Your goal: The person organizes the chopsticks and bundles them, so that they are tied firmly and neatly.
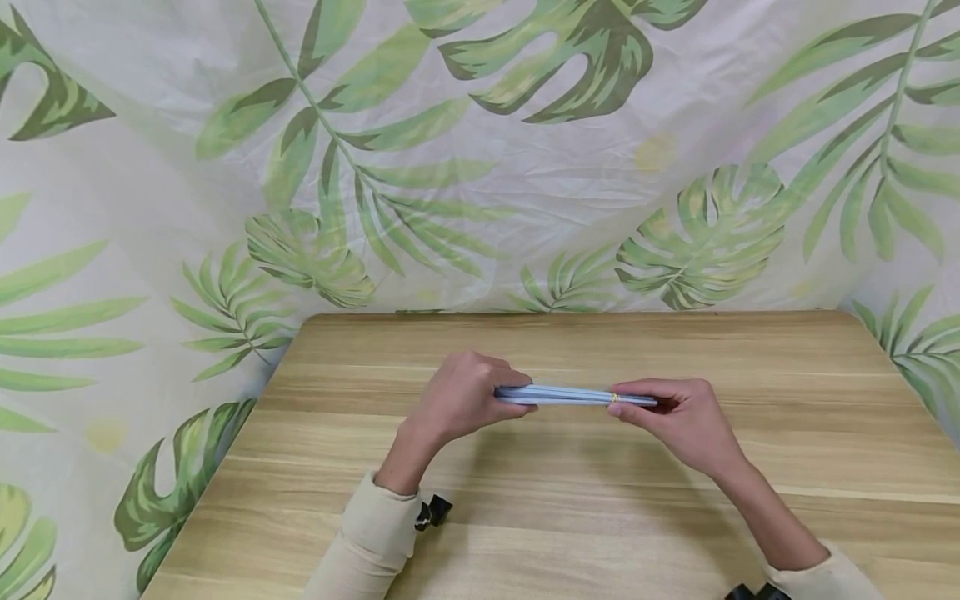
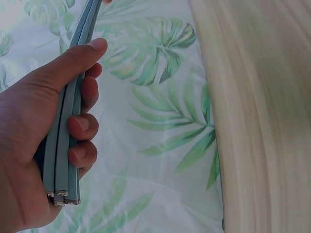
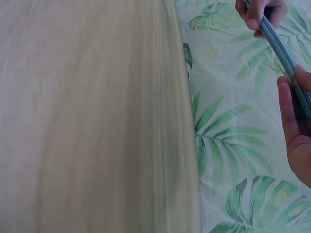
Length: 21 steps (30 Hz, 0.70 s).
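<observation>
A slim bundle of long blue-grey strips (image 1: 570,395) is held level above the table in the head view. My left hand (image 1: 463,398) grips its left end, thumb along one side and fingers curled round the other. In the left wrist view the squared ends of the strips (image 2: 62,179) stick out past the palm. A thin yellow tie (image 1: 615,398) is wrapped round the bundle toward its right end. There my right hand (image 1: 693,421) pinches the bundle between thumb and fingers, with a short tip showing beyond the tie.
Below the hands spreads a wooden table (image 1: 570,517) with rounded far corners. A leaf-patterned cloth (image 1: 555,192) hangs behind it and along its sides. Dark wrist-camera mounts (image 1: 433,512) sit by both pale sleeves.
</observation>
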Motion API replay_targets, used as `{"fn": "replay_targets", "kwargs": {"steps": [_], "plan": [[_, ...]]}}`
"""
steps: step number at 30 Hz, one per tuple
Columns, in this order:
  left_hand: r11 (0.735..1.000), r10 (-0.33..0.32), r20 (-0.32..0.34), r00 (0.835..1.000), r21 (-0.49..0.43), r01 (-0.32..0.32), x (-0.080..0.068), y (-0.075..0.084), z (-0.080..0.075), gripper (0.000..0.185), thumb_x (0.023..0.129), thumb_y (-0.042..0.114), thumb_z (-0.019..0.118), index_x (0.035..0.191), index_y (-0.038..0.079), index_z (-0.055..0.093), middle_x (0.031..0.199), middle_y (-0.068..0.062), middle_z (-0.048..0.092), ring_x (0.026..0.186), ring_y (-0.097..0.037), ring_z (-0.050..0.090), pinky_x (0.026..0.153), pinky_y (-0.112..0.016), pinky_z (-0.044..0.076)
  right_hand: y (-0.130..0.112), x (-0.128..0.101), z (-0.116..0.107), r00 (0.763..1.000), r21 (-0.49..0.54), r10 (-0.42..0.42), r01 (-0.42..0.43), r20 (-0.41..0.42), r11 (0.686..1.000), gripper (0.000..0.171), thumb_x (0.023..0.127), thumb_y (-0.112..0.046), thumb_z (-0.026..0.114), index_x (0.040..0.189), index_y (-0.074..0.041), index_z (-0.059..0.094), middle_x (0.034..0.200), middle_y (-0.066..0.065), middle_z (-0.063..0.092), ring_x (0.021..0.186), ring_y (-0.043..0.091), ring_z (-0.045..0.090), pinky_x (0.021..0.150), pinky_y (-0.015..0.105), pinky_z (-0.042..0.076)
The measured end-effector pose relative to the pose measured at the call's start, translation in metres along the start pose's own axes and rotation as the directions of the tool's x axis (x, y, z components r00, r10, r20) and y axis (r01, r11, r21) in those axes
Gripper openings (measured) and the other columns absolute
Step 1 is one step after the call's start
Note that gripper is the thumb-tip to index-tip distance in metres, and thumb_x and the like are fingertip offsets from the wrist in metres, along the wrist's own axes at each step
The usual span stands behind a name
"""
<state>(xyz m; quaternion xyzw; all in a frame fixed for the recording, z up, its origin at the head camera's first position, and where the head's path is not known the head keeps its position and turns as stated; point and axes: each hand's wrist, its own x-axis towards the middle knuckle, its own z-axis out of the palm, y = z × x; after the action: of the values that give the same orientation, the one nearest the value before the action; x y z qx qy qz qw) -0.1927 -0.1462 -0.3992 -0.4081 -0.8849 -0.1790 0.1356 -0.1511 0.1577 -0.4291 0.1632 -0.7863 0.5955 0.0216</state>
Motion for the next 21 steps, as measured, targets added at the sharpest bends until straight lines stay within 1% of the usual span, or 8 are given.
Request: {"fn": "replay_targets", "kwargs": {"steps": [3, 8, 11, 13, 17, 19, 21], "plan": [[1.0, 0.013, 0.004, 1.0, 0.011, -0.013, 0.001, 0.003, 0.002, 0.01, 0.083, 0.036, 0.081, 0.085, 0.029, 0.075, 0.068, 0.018, 0.06, 0.055, 0.003, 0.045, 0.052, -0.016, 0.037, 0.0, 0.0, 0.007, 1.0, -0.019, -0.014, 0.014, 0.005, 1.0, 0.022, 0.082, -0.018, 0.082, 0.104, -0.015, 0.079, 0.093, 0.002, 0.078, 0.074, 0.012, 0.072, 0.058, 0.027, 0.055], [1.0, 0.011, 0.002, 1.0, 0.015, -0.011, 0.002, 0.006, 0.005, 0.01, 0.082, 0.036, 0.082, 0.085, 0.029, 0.076, 0.069, 0.018, 0.062, 0.055, 0.004, 0.046, 0.052, -0.015, 0.038, 0.0, 0.0, 0.015, 1.0, -0.02, -0.008, 0.008, -0.005, 1.0, 0.024, 0.079, -0.021, 0.084, 0.103, -0.017, 0.08, 0.091, -0.001, 0.078, 0.075, 0.01, 0.072, 0.059, 0.026, 0.056], [1.0, 0.009, 0.005, 1.0, 0.007, -0.009, 0.002, 0.007, 0.007, 0.011, 0.082, 0.037, 0.082, 0.086, 0.028, 0.077, 0.071, 0.018, 0.065, 0.056, 0.005, 0.048, 0.053, -0.015, 0.04, -0.002, 0.001, 0.017, 1.0, -0.032, -0.011, 0.012, 0.009, 0.999, 0.026, 0.079, -0.023, 0.084, 0.104, -0.018, 0.079, 0.092, -0.002, 0.078, 0.076, 0.01, 0.072, 0.06, 0.026, 0.056], [1.0, -0.002, -0.004, 1.0, -0.003, 0.002, 0.002, 0.006, 0.007, 0.012, 0.081, 0.037, 0.082, 0.087, 0.028, 0.077, 0.072, 0.018, 0.065, 0.056, 0.004, 0.048, 0.053, -0.016, 0.04, -0.003, 0.001, 0.015, 1.0, -0.034, -0.014, 0.015, 0.019, 0.999, 0.029, 0.079, -0.024, 0.084, 0.107, -0.019, 0.078, 0.095, -0.001, 0.078, 0.077, 0.01, 0.073, 0.062, 0.026, 0.057], [0.999, -0.026, -0.01, 1.0, -0.02, 0.026, 0.001, 0.003, 0.006, 0.015, 0.082, 0.039, 0.081, 0.09, 0.028, 0.078, 0.073, 0.017, 0.066, 0.057, 0.004, 0.049, 0.054, -0.016, 0.041, -0.005, 0.002, 0.007, 0.998, -0.015, -0.044, 0.044, 0.041, 0.999, 0.037, 0.082, -0.019, 0.082, 0.119, -0.017, 0.073, 0.111, 0.007, 0.074, 0.083, 0.014, 0.074, 0.068, 0.028, 0.058], [0.999, -0.032, -0.01, 0.999, -0.018, 0.032, 0.001, 0.002, 0.005, 0.015, 0.083, 0.04, 0.081, 0.091, 0.028, 0.077, 0.074, 0.017, 0.067, 0.058, 0.004, 0.048, 0.055, -0.017, 0.041, -0.005, 0.002, 0.002, 0.997, -0.003, -0.063, 0.063, 0.036, 0.998, 0.036, 0.085, -0.016, 0.08, 0.119, -0.014, 0.072, 0.113, 0.008, 0.073, 0.086, 0.015, 0.074, 0.071, 0.028, 0.058], [0.999, -0.036, -0.011, 0.999, -0.014, 0.036, 0.001, 0.001, 0.003, 0.016, 0.083, 0.041, 0.08, 0.092, 0.028, 0.077, 0.074, 0.017, 0.067, 0.058, 0.004, 0.048, 0.054, -0.017, 0.041, -0.005, 0.003, -0.003, 0.996, 0.005, -0.079, 0.079, 0.028, 0.997, 0.028, 0.086, -0.013, 0.078, 0.114, -0.012, 0.072, 0.108, 0.007, 0.072, 0.085, 0.016, 0.073, 0.072, 0.028, 0.058]]}}
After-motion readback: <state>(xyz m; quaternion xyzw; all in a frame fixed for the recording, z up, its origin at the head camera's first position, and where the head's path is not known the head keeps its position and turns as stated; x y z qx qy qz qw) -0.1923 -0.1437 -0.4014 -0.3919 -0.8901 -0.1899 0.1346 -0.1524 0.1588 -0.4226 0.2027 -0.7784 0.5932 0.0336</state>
